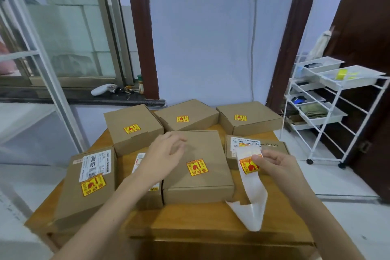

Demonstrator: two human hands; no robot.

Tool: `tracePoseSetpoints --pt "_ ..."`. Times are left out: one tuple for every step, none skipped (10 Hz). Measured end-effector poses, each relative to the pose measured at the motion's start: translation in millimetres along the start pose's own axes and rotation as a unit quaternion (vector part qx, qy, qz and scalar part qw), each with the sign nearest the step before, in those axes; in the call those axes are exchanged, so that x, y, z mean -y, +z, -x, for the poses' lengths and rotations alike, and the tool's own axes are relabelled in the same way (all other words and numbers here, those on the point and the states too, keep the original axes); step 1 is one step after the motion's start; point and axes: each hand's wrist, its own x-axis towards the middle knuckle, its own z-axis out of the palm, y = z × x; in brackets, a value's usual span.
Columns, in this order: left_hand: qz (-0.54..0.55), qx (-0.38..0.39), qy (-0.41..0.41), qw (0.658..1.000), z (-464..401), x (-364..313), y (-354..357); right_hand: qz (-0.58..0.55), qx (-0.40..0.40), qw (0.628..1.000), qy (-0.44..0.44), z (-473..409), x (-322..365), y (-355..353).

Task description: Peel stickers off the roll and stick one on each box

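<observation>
Seven cardboard boxes sit on a wooden table (190,224). Three stand in the far row, each with a yellow-and-red sticker on top: the far-left box (133,127), the far-middle box (186,114) and the far-right box (250,117). In the middle lies a large flat box (197,167) with a sticker (197,167) near its centre. At the near left, a box with a white shipping label (89,183) carries its own sticker below that label. Between these two, a smaller box (147,175) is mostly hidden under the left forearm. At the right, a box with a shipping label and handwriting (272,145) lies behind the right hand. The right hand (276,167) pinches the white backing strip (252,192) between thumb and fingers, closed on it right beside a sticker on the strip (248,164); the bare strip trails down towards the near table edge. The left hand (163,154) hovers over the left edge of the large flat box, fingers loosely spread and holding nothing. A white wire trolley (329,107) stands at the right.
</observation>
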Motion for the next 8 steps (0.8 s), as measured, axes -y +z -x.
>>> tracePoseSetpoints --pt "-0.005 0.006 0.003 1.0 9 -14 0 0.056 -0.026 0.998 0.017 6 -16 -15" --pt "0.003 0.014 -0.007 1.0 15 -22 2 0.165 -0.029 0.985 0.032 7 -37 -17" --pt "0.014 0.016 -0.019 1.0 22 -28 4 0.274 -0.029 0.961 -0.001 11 -50 -7" --pt "0.014 0.018 -0.032 0.999 28 -34 4 0.409 -0.03 0.911 -0.05 17 -54 5" --pt "0.015 0.016 -0.034 0.999 32 -35 4 0.457 -0.026 0.885 -0.085 22 -56 14" --pt "0.023 0.013 -0.035 0.999 35 -36 -1 0.483 -0.026 0.867 -0.12 25 -57 19" --pt "0.024 0.006 -0.033 0.999 39 -36 -4 0.487 -0.015 0.864 -0.122 25 -59 22" --pt "0.031 -0.021 -0.044 0.998 44 -40 -17 0.414 -0.019 0.901 -0.126 24 -53 17"
